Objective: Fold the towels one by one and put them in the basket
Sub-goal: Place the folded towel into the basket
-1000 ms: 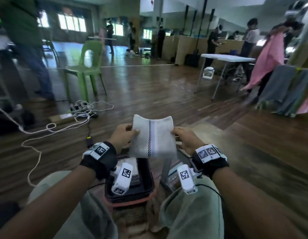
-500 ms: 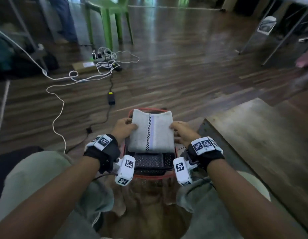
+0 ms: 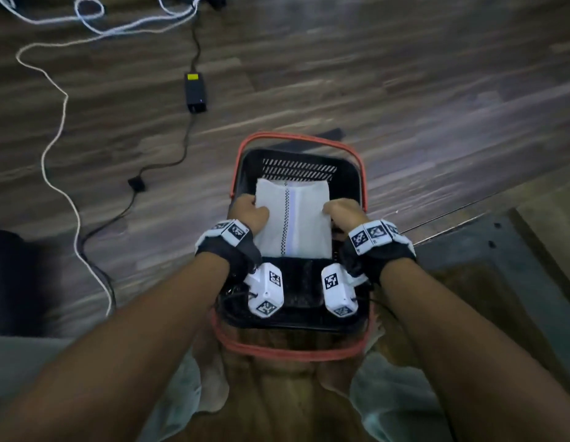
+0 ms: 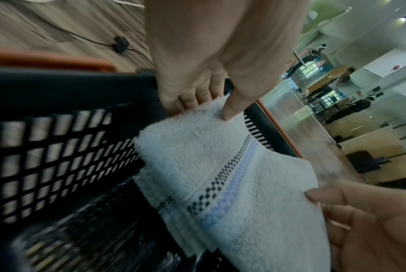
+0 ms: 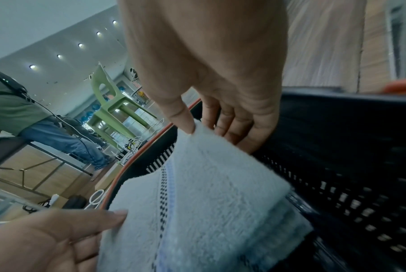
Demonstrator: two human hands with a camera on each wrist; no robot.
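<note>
Folded towel (image 3: 293,218) lowered into basket (image 3: 350,173), both hands pinching its sides, wrist views showing thumbs on top

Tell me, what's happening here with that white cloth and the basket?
A seated person is lowering a folded white terry towel with a checked stripe into a black plastic mesh basket with red handles on the wooden floor. The left hand pinches one side edge, the right hand the other. The towel hasn't been released yet.

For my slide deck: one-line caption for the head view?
Both hands, left hand and right hand, lower a folded white towel into a black basket.
</note>
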